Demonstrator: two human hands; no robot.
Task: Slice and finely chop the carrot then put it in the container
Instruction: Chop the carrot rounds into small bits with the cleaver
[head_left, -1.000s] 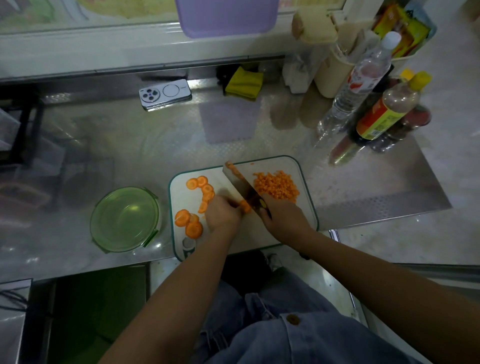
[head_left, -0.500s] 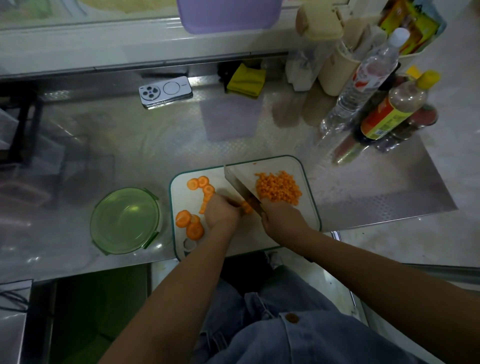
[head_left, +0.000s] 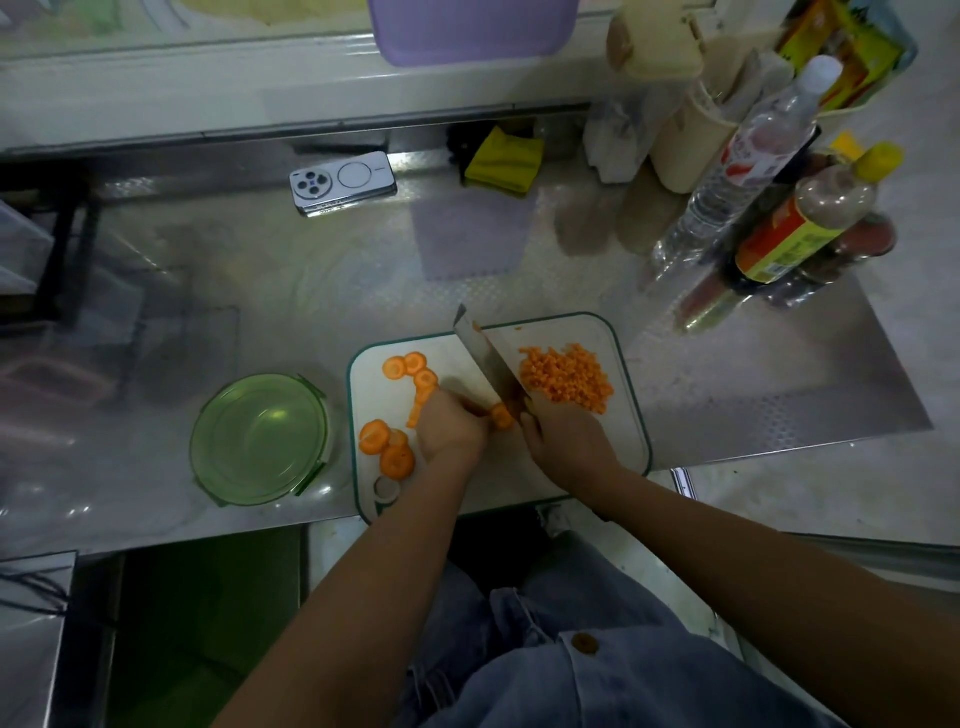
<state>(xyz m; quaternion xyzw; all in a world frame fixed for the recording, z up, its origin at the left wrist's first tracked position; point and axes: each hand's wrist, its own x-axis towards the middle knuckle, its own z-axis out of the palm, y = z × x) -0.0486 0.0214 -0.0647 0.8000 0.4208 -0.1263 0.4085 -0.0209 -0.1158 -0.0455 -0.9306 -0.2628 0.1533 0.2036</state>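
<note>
The carrot is all on the white cutting board (head_left: 626, 431), in three forms. At 2 o'clock on the board lies a heap of chopped carrot (head_left: 566, 376), small bright orange cubes packed close together. At 9 to 11 o'clock lie the carrot slices (head_left: 397, 460), round orange discs, some overlapping, the bigger ones nearer to the person. In the middle a small carrot piece (head_left: 502, 417) lies against the knife (head_left: 491, 371).

The left hand (head_left: 449, 431) has its fingers curled down and holds this piece on the board. The right hand (head_left: 566, 441) is closed around the knife handle, which it hides; the wide blade points toward 11 o'clock, with its edge on the board.

The container (head_left: 260, 439), round and of green clear plastic, stands on the steel counter (head_left: 260, 286) at 9 o'clock from the board, just beside it, with no carrot inside.
</note>
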